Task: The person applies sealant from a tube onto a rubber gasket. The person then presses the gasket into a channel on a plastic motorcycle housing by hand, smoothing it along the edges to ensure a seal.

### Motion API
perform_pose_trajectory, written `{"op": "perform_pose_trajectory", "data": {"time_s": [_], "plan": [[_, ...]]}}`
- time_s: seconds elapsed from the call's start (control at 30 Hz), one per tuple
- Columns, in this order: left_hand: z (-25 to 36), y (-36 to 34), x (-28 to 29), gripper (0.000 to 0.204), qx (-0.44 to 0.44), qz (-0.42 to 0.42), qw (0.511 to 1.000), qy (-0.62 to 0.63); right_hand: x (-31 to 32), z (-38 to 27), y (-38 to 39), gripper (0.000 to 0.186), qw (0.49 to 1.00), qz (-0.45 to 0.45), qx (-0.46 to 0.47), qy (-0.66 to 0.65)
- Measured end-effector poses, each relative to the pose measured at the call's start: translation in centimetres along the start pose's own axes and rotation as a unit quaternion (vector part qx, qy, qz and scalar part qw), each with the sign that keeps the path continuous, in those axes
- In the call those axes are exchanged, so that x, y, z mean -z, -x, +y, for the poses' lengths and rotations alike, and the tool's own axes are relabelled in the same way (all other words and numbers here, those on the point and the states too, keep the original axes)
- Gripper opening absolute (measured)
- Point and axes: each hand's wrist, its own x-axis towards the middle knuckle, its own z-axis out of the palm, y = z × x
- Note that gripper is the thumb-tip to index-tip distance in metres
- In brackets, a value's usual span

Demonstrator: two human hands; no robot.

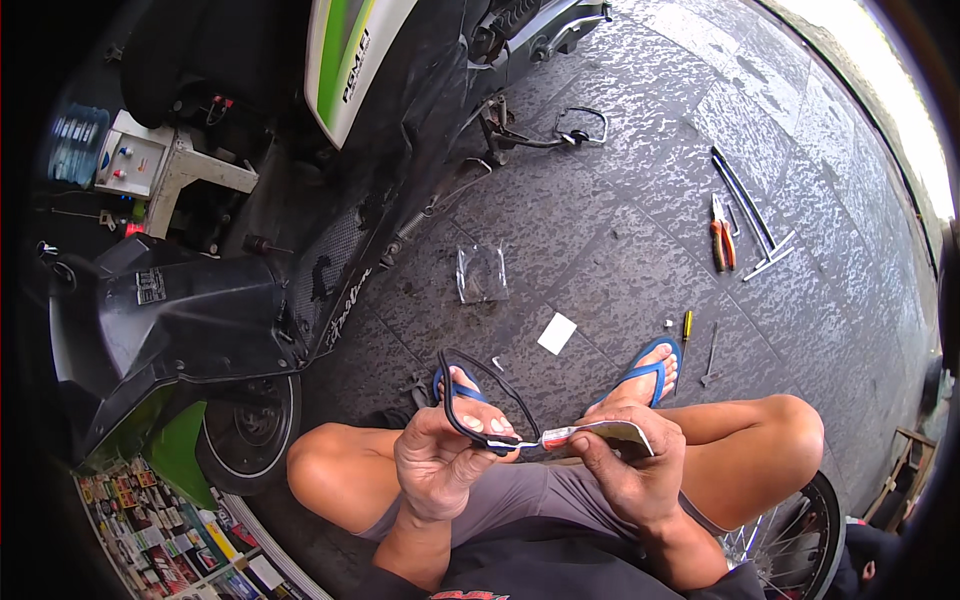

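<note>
Down near the knees, left hand [437, 462] clenched around a black rubber gasket loop [478, 392], fingers [478, 425] pinching its lower bend just where the nozzle meets it. Right hand [625, 468] closed on a flattened sealant tube [600, 435], thumb pressing the crumpled body, tip touching the loop. Both held above the lap, between two blue sandals [650, 368] on the dark tiled floor [620, 220].

Probably light and floppy, that loop: thin rubber, sagging wherever unsupported, likely tacky and slippery once smeared. Best gripped at a dry stretch close to the working spot, with a gentle pinch, so the ring neither twists nor stretches. Tube soft and half spent, best squeezed from the rear end.

Farther off: a clear plastic bag [482, 272] and a white paper scrap [557, 333] on the floor, orange-handled pliers [722, 243] and long metal rods [748, 205] to the far right, a small screwdriver [687, 325] near the right sandal. Scooter bodywork [180, 310], black and green, on the left.
</note>
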Motion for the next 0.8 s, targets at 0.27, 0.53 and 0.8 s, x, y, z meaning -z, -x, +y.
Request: {"op": "perform_pose_trajectory", "data": {"time_s": [0.27, 0.53, 0.8], "plan": [[0.6, 0.1, -0.9, 0.026, 0.057, 0.044, 0.995, 0.066, 0.0, -0.3, -0.2, 0.010, 0.999, -0.002, -0.020, -0.042], [0.1, -0.3, -0.5, 0.023, 0.023, 0.024, 0.999, 0.022, -0.1, 0.1, -0.4, 0.009, 1.000, -0.018, 0.004, -0.015], [-0.1, -0.4, -0.2, 0.024, 0.017, 0.016, 1.000, 0.021, -0.1, 1.0, -0.1, 0.008, 0.994, 0.025, -0.083, -0.074]]}}
